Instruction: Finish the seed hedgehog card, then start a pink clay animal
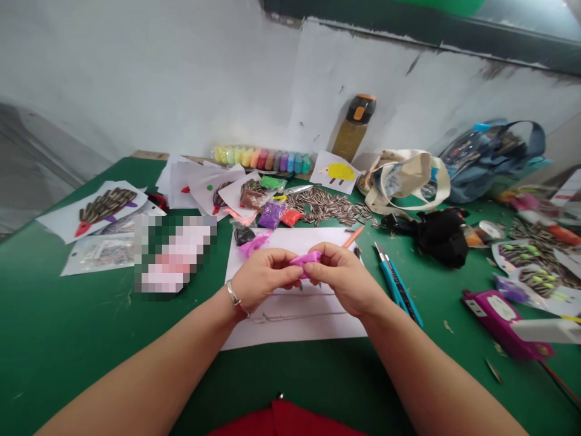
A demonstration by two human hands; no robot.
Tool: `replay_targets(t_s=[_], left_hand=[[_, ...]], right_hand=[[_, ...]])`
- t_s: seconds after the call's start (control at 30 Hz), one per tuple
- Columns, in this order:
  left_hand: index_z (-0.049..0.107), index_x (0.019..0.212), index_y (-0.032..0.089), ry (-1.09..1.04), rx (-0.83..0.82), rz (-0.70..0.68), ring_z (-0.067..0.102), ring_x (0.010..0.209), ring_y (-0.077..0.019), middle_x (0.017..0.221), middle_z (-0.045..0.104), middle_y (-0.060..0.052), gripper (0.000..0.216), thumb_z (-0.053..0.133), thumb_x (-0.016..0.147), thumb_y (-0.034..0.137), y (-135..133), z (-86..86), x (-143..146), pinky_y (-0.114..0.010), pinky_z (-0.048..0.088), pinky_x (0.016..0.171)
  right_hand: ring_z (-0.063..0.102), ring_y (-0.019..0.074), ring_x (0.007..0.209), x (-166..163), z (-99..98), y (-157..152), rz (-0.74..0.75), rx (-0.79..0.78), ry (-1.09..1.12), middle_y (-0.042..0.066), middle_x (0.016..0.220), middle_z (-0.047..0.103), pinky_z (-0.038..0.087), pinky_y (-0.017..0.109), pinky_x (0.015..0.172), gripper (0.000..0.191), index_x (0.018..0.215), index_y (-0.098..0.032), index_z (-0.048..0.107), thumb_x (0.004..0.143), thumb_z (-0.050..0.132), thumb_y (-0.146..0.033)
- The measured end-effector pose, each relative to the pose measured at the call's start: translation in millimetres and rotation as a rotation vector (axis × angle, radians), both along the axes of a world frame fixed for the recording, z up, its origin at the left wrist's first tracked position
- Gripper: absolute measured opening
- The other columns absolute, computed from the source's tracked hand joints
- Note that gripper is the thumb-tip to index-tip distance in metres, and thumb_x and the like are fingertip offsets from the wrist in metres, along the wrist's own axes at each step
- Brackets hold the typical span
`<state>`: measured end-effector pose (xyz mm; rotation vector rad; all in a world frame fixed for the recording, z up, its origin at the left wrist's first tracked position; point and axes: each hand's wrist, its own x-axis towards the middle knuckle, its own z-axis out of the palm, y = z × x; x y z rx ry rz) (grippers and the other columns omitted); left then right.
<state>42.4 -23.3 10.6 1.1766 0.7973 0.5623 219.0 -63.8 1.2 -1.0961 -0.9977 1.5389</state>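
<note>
Pink clay is pinched between the fingertips of our left hand and right hand, above the white paper on the green counter. We see a white label on the magenta device, its print too small to read. We count one bottle, one yellow animal drawing and one orange pen-shaped stick.

A white wall, perhaps windowed above, backs the green table.

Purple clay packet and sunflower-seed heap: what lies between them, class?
In the head view, a red clay packet lies between the purple clay packet and the sunflower-seed heap.
</note>
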Motion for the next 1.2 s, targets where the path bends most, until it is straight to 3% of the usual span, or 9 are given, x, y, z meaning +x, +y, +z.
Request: replay_targets(t_s=[0.13,0.23,0.33,0.4,0.5,0.63,0.77,0.93,1.2], left_hand=[[0.067,0.101,0.015,0.014,-0.016,0.101,0.065,0.071,-0.0151,0.080,0.071,-0.005,0.039,0.079,0.070,0.035,0.4,0.7,0.5,-0.028,0.052,0.069],[0.070,0.094,0.015,0.004,0.029,0.172,0.065,0.072,-0.0149,0.081,0.070,-0.005,0.032,0.077,0.073,0.038,0.9,0.6,0.4,-0.028,0.052,0.069],[0.071,0.086,0.015,0.004,0.085,0.236,0.065,0.073,-0.0157,0.081,0.070,-0.005,0.030,0.075,0.074,0.041,1.0,0.6,0.1,-0.029,0.053,0.068],[0.071,0.085,0.015,0.012,0.110,0.261,0.065,0.073,-0.0163,0.080,0.069,-0.005,0.031,0.075,0.074,0.043,0.4,1.2,0.2,-0.029,0.054,0.067],[0.071,0.085,0.015,0.036,0.145,0.263,0.065,0.074,-0.0167,0.079,0.069,-0.004,0.031,0.073,0.076,0.044,-1.8,2.7,1.1,-0.028,0.055,0.066],[0.071,0.086,0.014,0.089,0.194,0.229,0.063,0.073,-0.0159,0.082,0.069,-0.004,0.030,0.071,0.078,0.043,-4.4,4.6,1.8,-0.028,0.055,0.066],[0.072,0.085,0.015,0.125,0.227,0.213,0.064,0.076,-0.0179,0.081,0.069,-0.004,0.031,0.070,0.078,0.046,-4.9,5.9,2.0,-0.030,0.055,0.070],[0.074,0.084,0.018,0.130,0.299,0.198,0.064,0.081,-0.0192,0.084,0.073,-0.003,0.028,0.073,0.074,0.044,-5.2,10.6,3.0,-0.031,0.052,0.078],[0.072,0.069,0.017,0.187,0.293,0.231,0.056,0.063,-0.0128,0.064,0.065,0.000,0.020,0.070,0.076,0.036,-4.8,12.7,3.0,-0.025,0.048,0.063]], right_hand=[[0.056,0.0109,0.062,-0.3,2.1,2.1,-0.094,-0.149,0.097,-0.004,0.077,0.062,0.045,0.026,0.058,0.047,0.108,-0.026,0.057,0.069,0.081,-0.037],[0.055,0.0104,0.062,-1.9,1.7,3.2,-0.148,-0.247,0.157,-0.003,0.077,0.059,0.045,0.024,0.053,0.041,0.100,-0.024,0.059,0.071,0.078,-0.045],[0.052,0.0092,0.058,-4.9,-0.9,2.2,-0.110,-0.286,0.179,-0.001,0.077,0.060,0.039,0.022,0.047,0.036,0.084,-0.020,0.061,0.072,0.075,-0.051],[0.050,0.0090,0.056,-8.2,-2.3,0.2,-0.065,-0.266,0.167,-0.001,0.072,0.060,0.034,0.021,0.046,0.036,0.078,-0.018,0.061,0.071,0.075,-0.051],[0.044,0.0083,0.053,-15.1,-3.0,-3.4,-0.059,-0.156,0.115,-0.004,0.061,0.055,0.031,0.022,0.048,0.031,0.083,-0.019,0.066,0.072,0.076,-0.045],[0.047,0.0094,0.061,-21.7,-2.7,-6.5,-0.122,-0.001,-0.007,-0.002,0.073,0.060,0.034,0.024,0.055,0.024,0.087,-0.020,0.067,0.072,0.077,-0.036],[0.051,0.0138,0.071,-19.5,-1.9,-7.5,-0.210,0.092,-0.188,-0.001,0.078,0.061,0.040,0.027,0.063,0.019,0.084,-0.023,0.066,0.075,0.074,-0.037],[0.050,0.0139,0.068,-15.8,2.8,-8.5,-0.225,0.127,-0.239,-0.001,0.076,0.062,0.039,0.027,0.061,0.017,0.085,-0.023,0.066,0.079,0.069,-0.039],[0.049,0.0116,0.060,-15.7,-1.6,-7.0,-0.191,0.082,-0.176,-0.001,0.065,0.060,0.040,0.026,0.058,0.019,0.075,-0.020,0.066,0.079,0.071,-0.039]])
